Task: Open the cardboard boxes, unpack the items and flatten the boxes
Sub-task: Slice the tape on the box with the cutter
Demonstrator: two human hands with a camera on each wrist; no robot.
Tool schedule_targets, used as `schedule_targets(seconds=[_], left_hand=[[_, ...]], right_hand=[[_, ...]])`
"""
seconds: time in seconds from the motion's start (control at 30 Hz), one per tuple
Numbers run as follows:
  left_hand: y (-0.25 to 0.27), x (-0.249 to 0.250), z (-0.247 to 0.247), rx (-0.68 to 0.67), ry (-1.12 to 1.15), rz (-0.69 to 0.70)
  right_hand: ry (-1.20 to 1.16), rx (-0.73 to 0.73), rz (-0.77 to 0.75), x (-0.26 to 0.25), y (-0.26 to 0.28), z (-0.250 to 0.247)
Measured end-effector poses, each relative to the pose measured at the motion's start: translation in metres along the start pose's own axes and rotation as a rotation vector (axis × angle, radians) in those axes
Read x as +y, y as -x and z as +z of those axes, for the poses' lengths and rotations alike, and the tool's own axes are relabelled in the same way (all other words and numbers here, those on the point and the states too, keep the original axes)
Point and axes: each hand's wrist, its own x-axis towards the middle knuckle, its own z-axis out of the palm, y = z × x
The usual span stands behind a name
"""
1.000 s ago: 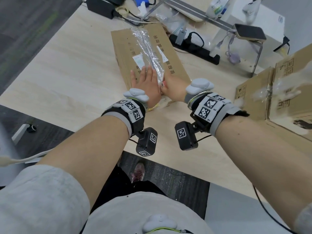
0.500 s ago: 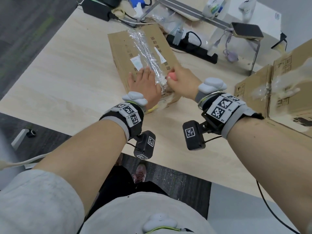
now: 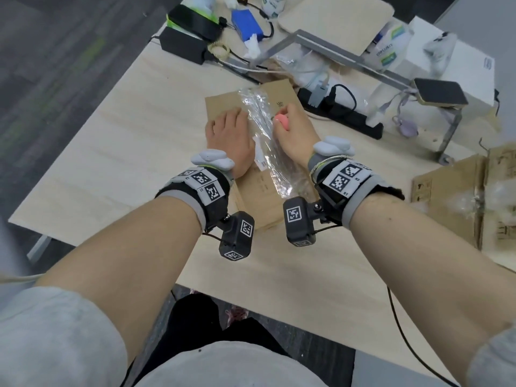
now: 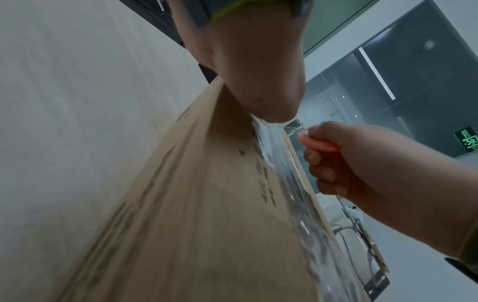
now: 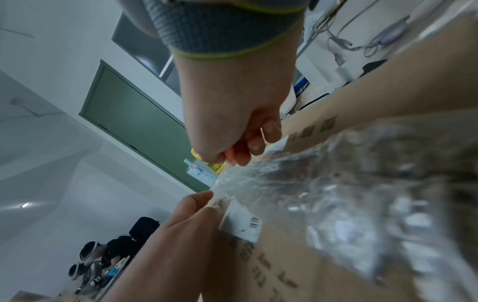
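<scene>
Cardboard box (image 3: 252,191), surface centre: light, stiff, slick tape (image 3: 265,135). Left hand (image 3: 230,138) flat atop; right hand (image 3: 293,129) grip closed round pink cutter (image 3: 281,119) (hold edges).

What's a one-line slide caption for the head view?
Left hand flat on a taped cardboard box while the right hand runs a pink cutter along its clear tape.

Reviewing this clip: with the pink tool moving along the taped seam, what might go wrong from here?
The left hand lies flat on the cardboard box right beside the clear tape; a slip of the pink cutter in the right hand could catch it. Wrinkled tape may snag the tool. Pressing deep might mark whatever is inside, which is hidden.
</scene>
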Motion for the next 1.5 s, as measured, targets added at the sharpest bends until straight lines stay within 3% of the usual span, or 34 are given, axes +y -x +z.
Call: schedule_targets(seconds=[0.27, 0.7, 1.07, 1.27, 1.5], left_hand=[[-0.038, -0.01, 0.004, -0.114, -0.085, 0.054], [-0.036, -0.009, 0.014, -0.118, -0.117, 0.071], [-0.036, -0.008, 0.013, -0.108, -0.065, 0.059], [-0.036, -0.007, 0.014, -0.111, -0.079, 0.041], [-0.036, -0.006, 0.013, -0.108, -0.058, 0.044]], right_hand=[[0.016, 0.041, -0.046, -0.018, -0.058, 0.011], [0.355, 0.027, -0.134, -0.017, -0.099, 0.023], [0.631, -0.01, -0.057, -0.021, -0.113, 0.034], [0.661, -0.063, -0.085, -0.025, -0.109, 0.03], [0.453, -0.111, -0.008, -0.022, -0.089, 0.024]])
